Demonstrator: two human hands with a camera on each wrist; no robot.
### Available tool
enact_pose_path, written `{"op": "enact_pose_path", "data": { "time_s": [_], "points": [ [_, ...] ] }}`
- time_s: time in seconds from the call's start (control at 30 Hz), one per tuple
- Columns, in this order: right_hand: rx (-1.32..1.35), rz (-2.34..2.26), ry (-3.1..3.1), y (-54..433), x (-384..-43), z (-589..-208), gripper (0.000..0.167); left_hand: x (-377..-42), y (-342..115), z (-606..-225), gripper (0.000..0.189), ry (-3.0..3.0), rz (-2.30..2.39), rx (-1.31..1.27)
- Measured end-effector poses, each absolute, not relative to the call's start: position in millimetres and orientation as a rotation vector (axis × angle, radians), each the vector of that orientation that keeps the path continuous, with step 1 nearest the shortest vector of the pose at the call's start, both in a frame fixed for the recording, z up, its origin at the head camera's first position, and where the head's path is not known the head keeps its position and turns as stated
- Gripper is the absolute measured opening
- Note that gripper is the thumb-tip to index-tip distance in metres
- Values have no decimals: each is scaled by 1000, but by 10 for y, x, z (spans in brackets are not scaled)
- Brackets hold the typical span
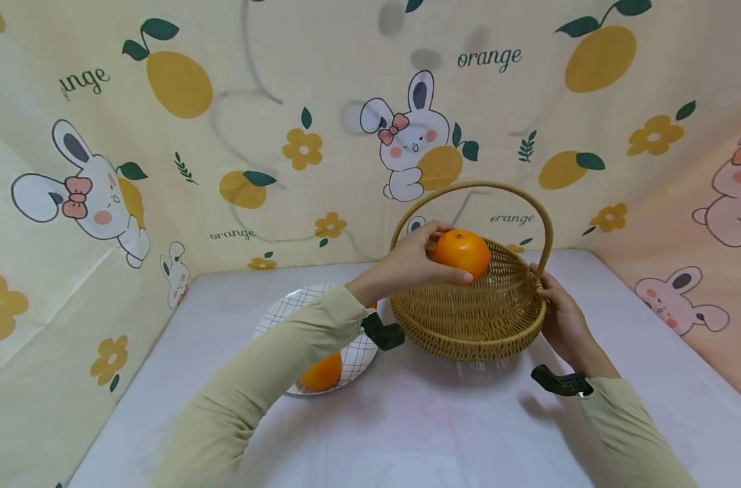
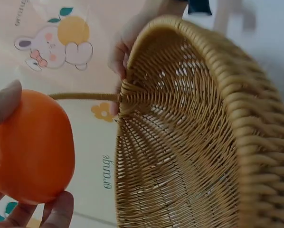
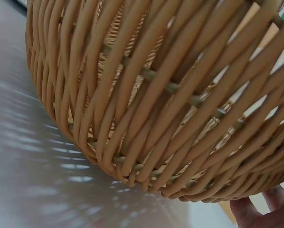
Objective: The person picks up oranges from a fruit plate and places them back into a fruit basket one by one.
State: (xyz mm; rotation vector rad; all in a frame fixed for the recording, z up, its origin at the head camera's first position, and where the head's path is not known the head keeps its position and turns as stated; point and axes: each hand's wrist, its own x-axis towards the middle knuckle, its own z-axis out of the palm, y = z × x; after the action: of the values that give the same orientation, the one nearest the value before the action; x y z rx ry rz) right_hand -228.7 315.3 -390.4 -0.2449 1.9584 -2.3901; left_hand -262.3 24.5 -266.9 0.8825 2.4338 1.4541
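Note:
My left hand (image 1: 416, 261) grips an orange (image 1: 463, 255), thumb on one side and fingers on the other, above the opening of a brown wicker basket (image 1: 462, 339). In the left wrist view the orange (image 2: 35, 147) is apart from the basket's rim (image 2: 241, 137). On the basket's right side, my right hand (image 1: 567, 318) holds the rim close to the foot of the arched handle (image 1: 477, 184). A few of its fingers (image 3: 246, 211) show at the lower right of the right wrist view. No fruit shows in the visible part of the basket.
Left of the basket lies a round white plate (image 1: 363, 351) with a dark grid pattern, partly under my left forearm. An orange (image 1: 322, 373) sits on it, and a bit of another orange thing shows beside my sleeve. A printed cloth (image 1: 346, 61) stands behind the white tabletop (image 1: 431, 434).

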Motion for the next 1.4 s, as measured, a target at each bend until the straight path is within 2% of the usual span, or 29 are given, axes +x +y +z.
{"op": "enact_pose_path", "data": {
  "time_s": [0.37,0.67,0.87,1.2,1.4],
  "points": [
    [-189,-2413,1941,3150,-2253,-3878,56,-3108,746,-2838,73,2421,1497,889],
    [-198,-2447,1927,3094,-2251,-3870,57,-3470,889,-2991,71,2236,1498,882],
    [-187,-2461,1927,3069,-2239,-3871,57,-3538,982,-3129,70,2198,1474,855],
    [-241,-2476,1950,3096,-2233,-3920,57,-3544,1083,-3319,71,2295,1135,936],
    [-280,-2480,1948,3104,-2233,-3966,57,-3481,1110,-3475,68,2298,997,892]
  ]
}}
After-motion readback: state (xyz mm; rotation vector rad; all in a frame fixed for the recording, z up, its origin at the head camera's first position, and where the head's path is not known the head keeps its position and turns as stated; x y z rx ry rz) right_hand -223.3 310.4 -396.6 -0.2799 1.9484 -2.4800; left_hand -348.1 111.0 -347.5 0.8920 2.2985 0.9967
